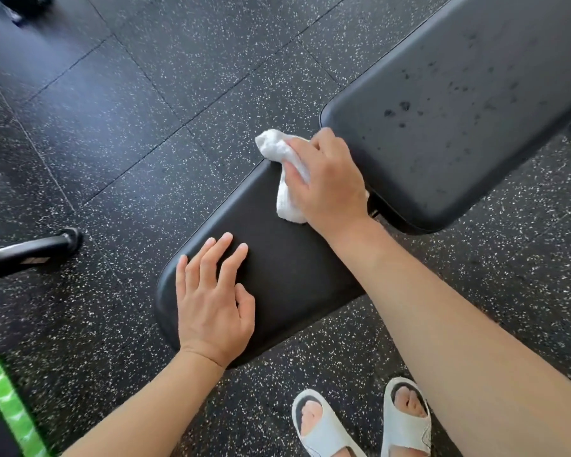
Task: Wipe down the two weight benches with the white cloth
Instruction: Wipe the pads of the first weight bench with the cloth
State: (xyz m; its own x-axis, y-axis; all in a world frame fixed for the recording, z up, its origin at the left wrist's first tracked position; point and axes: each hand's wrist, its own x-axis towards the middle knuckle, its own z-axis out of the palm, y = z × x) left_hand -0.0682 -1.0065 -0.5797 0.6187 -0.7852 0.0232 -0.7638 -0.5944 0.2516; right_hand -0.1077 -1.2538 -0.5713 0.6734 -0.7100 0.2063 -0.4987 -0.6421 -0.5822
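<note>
The right hand (323, 179) curls its fingers round a crumpled white cloth (285, 174), bunching it against the far corner of the smaller black padded bench pad (277, 268), beside the gap to the next pad. The left hand (211, 298) lies flat on the same pad's near end, fingers spread and straight. The longer black padded bench pad (468, 103) lies beyond the gap, its surface speckled with dark droplets. Both stand over a black speckled rubber floor (145, 110); pale grey slide sandals (360, 423) show at the lower edge.
</note>
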